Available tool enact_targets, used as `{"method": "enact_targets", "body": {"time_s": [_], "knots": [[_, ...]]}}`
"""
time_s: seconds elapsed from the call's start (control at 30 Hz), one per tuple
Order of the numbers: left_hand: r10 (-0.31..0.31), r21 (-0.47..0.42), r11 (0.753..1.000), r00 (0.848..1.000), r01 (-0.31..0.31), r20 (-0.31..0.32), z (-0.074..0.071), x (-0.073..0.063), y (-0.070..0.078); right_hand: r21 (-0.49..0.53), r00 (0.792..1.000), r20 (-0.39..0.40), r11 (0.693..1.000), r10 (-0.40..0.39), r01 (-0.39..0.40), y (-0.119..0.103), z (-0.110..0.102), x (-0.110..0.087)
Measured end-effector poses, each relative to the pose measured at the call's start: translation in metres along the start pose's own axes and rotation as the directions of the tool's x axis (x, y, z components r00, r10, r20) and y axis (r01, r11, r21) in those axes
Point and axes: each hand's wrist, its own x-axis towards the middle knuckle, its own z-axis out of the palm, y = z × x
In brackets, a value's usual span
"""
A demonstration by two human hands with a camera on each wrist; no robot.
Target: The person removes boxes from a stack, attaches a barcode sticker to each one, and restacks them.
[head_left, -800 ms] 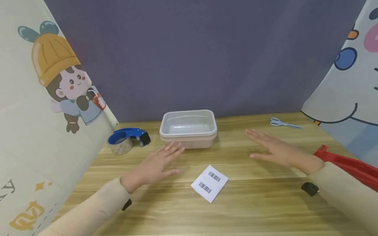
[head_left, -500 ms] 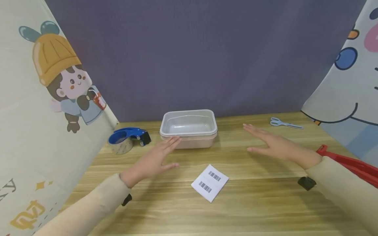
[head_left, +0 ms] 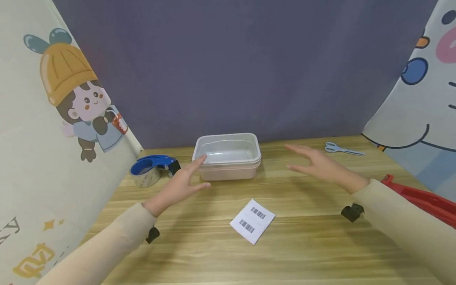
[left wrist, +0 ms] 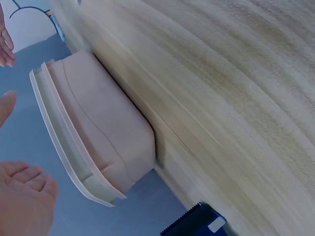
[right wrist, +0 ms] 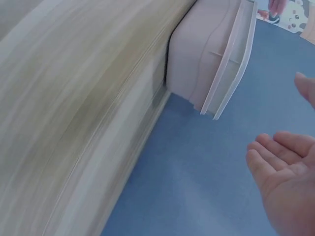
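Two stacked plastic containers (head_left: 228,166), a clear one nested in a pinkish one, stand at the back middle of the wooden table (head_left: 306,245). My left hand (head_left: 185,180) is open with straight fingers, its fingertips (head_left: 201,159) level with the stack's left rim corner; I cannot tell if they touch. My right hand (head_left: 315,163) hovers open to the right of the stack, well apart from it. The left wrist view shows the stack (left wrist: 103,128) on its side with my palm (left wrist: 24,201) beside the rim. The right wrist view shows the stack (right wrist: 211,54) beyond my open palm (right wrist: 288,177).
A blue tape dispenser (head_left: 151,168) sits left of the stack. A white barcode label (head_left: 252,221) lies in front of it. Pale blue scissors (head_left: 342,149) lie at the back right, and a red tool (head_left: 422,198) at the right edge. Cartoon-print curtains flank the table.
Both hands have lifted and moved inward toward the stack. My left fingertips rose from its base to its rim corner; my right hand came closer from the right.
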Motion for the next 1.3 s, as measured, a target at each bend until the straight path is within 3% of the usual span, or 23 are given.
{"method": "enact_targets", "body": {"time_s": [0.23, 0.43, 0.63, 0.9, 1.07, 1.3], "knots": [[-0.095, -0.092, 0.992, 0.993, 0.088, -0.07, -0.003, 0.006, -0.006, 0.103, 0.998, -0.059, 0.995, 0.007, -0.001, -0.001, 0.008, 0.014], [-0.163, -0.167, 0.975, 0.983, 0.147, -0.09, -0.003, 0.011, -0.013, 0.21, 0.996, -0.091, 0.978, 0.016, 0.003, -0.001, 0.017, 0.024], [-0.225, -0.215, 0.955, 0.97, 0.202, -0.09, -0.002, 0.016, -0.021, 0.289, 0.996, -0.075, 0.957, 0.05, -0.026, -0.003, 0.025, 0.034], [-0.298, -0.343, 0.903, 0.953, 0.261, -0.06, 0.002, 0.025, -0.03, 0.373, 0.99, -0.051, 0.922, 0.129, -0.101, -0.004, 0.039, 0.049], [-0.335, -0.368, 0.881, 0.941, 0.298, -0.042, 0.004, 0.029, -0.036, 0.421, 0.979, -0.028, 0.891, 0.2, -0.17, -0.004, 0.048, 0.058], [-0.425, -0.452, 0.804, 0.905, 0.386, 0.016, 0.009, 0.035, -0.042, 0.477, 0.961, 0.007, 0.844, 0.276, -0.246, -0.005, 0.059, 0.068]]}}
